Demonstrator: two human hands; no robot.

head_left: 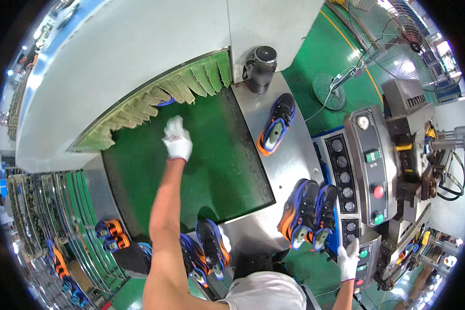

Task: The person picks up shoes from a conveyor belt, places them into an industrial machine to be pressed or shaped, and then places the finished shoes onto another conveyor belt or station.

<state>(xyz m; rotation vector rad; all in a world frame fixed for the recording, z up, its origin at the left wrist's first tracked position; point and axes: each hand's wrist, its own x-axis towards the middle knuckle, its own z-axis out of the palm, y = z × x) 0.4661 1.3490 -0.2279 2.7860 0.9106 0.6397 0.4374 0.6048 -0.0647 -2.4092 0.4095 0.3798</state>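
Observation:
My left hand, in a white glove, reaches over the green conveyor belt toward a fringed curtain. Motion smears its fingers, and nothing shows in it. Just beyond, the blue edge of something, perhaps a shoe, peeks out under the strips. My right hand, also gloved, is beside the machine's control panel, fingers apart and nothing visible in them. Nearest to it is a pair of dark sneakers with orange and blue soles. Another sneaker lies on the metal ledge.
A dark bottle stands at the ledge's far end. More sneakers sit at the belt's near edge, partly behind my left arm, and small orange-blue ones lie left. Shoe racks stand at left, a fan far right.

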